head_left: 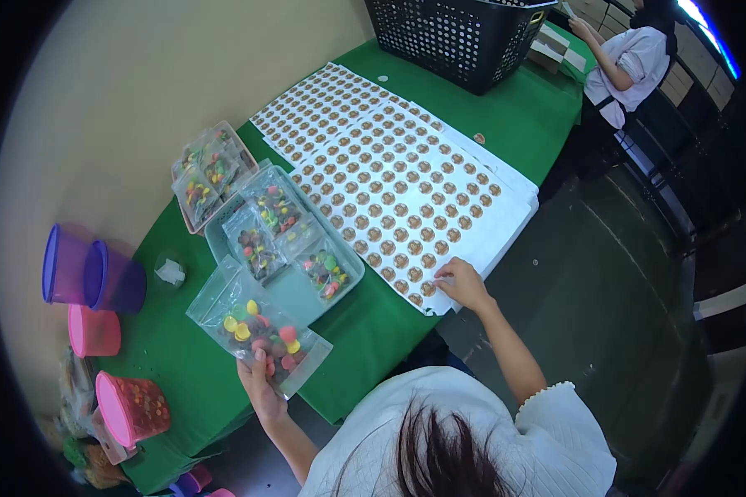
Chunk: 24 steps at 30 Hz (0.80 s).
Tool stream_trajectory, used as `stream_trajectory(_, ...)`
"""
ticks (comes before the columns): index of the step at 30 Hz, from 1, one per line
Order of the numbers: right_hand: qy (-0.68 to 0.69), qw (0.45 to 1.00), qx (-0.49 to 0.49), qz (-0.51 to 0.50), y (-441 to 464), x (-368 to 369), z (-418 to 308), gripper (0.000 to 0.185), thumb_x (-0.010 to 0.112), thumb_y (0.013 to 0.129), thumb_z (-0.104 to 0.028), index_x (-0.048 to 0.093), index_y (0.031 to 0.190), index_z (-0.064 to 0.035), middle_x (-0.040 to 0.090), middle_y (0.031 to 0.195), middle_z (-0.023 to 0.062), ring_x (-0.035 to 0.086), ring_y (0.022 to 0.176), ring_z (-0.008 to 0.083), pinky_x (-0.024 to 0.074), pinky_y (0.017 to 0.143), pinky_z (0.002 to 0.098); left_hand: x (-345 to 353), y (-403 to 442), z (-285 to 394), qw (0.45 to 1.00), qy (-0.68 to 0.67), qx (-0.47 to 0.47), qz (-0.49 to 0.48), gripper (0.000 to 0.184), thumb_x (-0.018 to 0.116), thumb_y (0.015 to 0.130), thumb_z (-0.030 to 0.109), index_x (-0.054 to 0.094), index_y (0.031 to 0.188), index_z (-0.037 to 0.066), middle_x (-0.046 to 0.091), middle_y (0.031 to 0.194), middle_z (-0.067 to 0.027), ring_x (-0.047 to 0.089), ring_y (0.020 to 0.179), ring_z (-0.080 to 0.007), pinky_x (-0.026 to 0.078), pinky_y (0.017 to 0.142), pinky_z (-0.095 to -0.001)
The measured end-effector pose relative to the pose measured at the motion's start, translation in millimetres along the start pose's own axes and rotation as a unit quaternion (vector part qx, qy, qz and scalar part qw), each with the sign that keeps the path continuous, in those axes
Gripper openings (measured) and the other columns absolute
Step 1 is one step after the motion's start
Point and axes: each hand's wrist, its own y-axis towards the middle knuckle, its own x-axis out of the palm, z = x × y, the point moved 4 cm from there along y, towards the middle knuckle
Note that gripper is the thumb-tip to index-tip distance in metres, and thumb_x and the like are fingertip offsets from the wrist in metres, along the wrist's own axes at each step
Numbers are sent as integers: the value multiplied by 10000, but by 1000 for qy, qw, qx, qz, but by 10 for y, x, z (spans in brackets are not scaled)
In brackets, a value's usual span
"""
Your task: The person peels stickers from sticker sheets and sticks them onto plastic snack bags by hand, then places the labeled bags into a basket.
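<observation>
Clear plastic packet [249, 319] with red, yellow, green and brown round pieces is held in my left hand [264, 385], thumb on its front. At the lower corner of a white sheet printed with rows of round brown stickers [389, 199], my right hand [462, 284] touches the sheet with its fingers bent together near the last stickers; whether a sticker is between the fingertips is too small to tell. Just beyond the held packet, a pale green tray [307, 302] holds several similar filled packets [327, 272].
A pink tray of packets [220, 170] stands by the wall. A black perforated basket [460, 41] is at the far end of the green table [356, 364]. Purple tubs [116, 277] and pink tubs [137, 406] line the left. Another person [634, 62] is at upper right.
</observation>
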Motion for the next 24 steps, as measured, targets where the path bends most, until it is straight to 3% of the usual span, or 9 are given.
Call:
stream_trajectory(4,-53,995,-18,78,-25,114,-10,175,666,651,-210,620,762,-83,519,820,92,516,816,255,419,712,373,-83,-204,23,1000,15,11,4,323,543,803,149,436,1083,29,456,782,69,351,590,19,313,534,-113)
stream_trajectory(17,-124,985,23,115,-39,199,-154,79,636,640,-106,593,616,-45,503,866,110,468,861,268,408,695,387,-414,-362,-54,1000,27,13,-7,322,511,827,191,455,1103,35,472,801,62,384,653,-8,340,616,-148)
stream_trajectory(21,-134,985,29,101,-49,223,-154,74,613,655,-100,587,653,-31,495,882,121,463,866,276,399,698,395,-323,-389,-24,999,25,21,-27,332,509,829,187,443,1113,29,503,871,39,429,707,-25,353,663,-157)
stream_trajectory(24,-143,984,22,100,-90,247,-173,91,598,665,-100,585,714,-25,488,898,132,459,883,279,391,714,405,-234,-417,41,1000,13,7,-14,312,545,799,144,444,1072,32,460,797,64,363,612,10,328,556,-123)
